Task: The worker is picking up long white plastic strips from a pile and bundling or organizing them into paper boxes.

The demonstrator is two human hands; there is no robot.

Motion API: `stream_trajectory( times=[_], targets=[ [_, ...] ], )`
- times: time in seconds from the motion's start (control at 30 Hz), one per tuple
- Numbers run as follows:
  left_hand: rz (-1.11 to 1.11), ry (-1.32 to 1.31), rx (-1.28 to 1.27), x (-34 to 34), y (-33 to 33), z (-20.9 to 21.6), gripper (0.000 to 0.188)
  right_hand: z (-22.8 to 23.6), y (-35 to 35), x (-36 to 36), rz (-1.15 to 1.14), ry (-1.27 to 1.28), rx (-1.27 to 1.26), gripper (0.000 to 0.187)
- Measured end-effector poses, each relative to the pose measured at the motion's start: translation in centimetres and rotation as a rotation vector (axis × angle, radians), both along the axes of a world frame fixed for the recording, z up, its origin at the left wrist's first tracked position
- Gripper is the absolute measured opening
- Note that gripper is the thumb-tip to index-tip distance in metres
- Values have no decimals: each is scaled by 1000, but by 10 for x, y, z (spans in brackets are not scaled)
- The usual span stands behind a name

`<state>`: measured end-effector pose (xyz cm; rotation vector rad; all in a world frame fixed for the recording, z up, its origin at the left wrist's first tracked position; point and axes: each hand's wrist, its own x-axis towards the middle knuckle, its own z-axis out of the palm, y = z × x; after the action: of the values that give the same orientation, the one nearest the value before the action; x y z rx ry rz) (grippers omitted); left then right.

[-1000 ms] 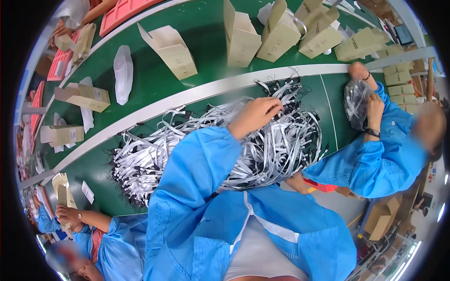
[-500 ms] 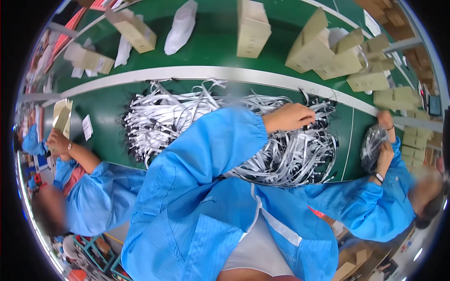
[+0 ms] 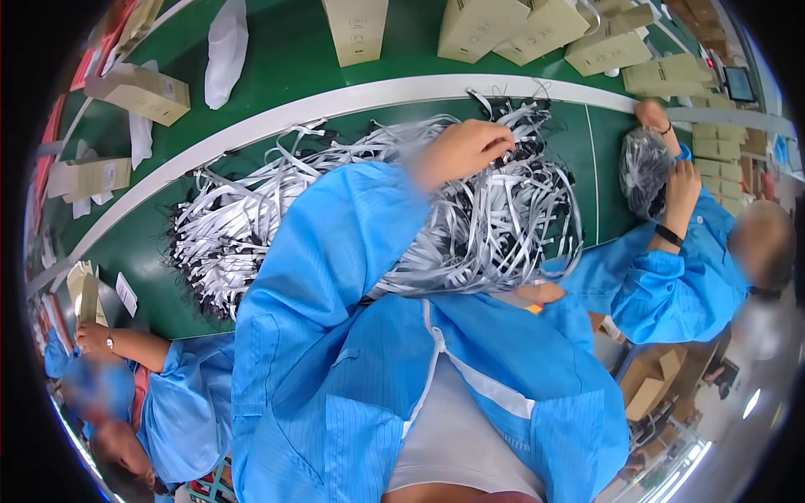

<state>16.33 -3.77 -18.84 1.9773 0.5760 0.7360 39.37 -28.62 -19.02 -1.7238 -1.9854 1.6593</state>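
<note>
A broad heap of flat white-grey straps with black ends [image 3: 495, 222] lies along the green table in front of me. My left hand [image 3: 470, 149] reaches across from the left over the heap's far right part, its fingers curled together and the tips down by some black ends. What those fingertips pinch, if anything, is too small to make out. Low at the table's near edge, beside the heap's right end, a bit of what appears to be my right hand [image 3: 541, 292] shows, with a small orange patch next to it. Its fingers are mostly hidden.
A white rail [image 3: 352, 102] crosses behind the heap. Beyond it stand several open beige boxes [image 3: 482, 29] and a white wrapped item [image 3: 226, 54]. At right, a co-worker holds a clear bag of dark items [image 3: 644, 172]; at left, another co-worker handles a beige box [image 3: 84, 293].
The view has swung, shifting the table and boxes in the picture. My left hand stays over the heap's right part, fingers still curled. A bit of my right hand has appeared at the near edge.
</note>
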Motion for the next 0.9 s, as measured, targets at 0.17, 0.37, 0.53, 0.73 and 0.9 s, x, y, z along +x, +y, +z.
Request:
stream_trajectory(
  times=[0.17, 0.37, 0.53, 0.73, 0.9],
  targets=[
    [-55, -65, -151, 1, 5, 8, 20, 103, 51, 7, 59, 104, -688, 24],
    [-62, -17, -43, -22, -3, 38, 51, 151, 173, 11, 426, -75, -29, 22],
    [46, 234, 148, -55, -76, 68, 85, 151, 230, -3, 300, -168, 54, 29],
    [102, 465, 286, -79, -100, 57, 80, 95, 230, 41, 242, -135, 420, 43],
    [260, 243, 191, -80, -88, 56, 51, 163, 190, -32, -97, -429, 608, 46]
  ],
)
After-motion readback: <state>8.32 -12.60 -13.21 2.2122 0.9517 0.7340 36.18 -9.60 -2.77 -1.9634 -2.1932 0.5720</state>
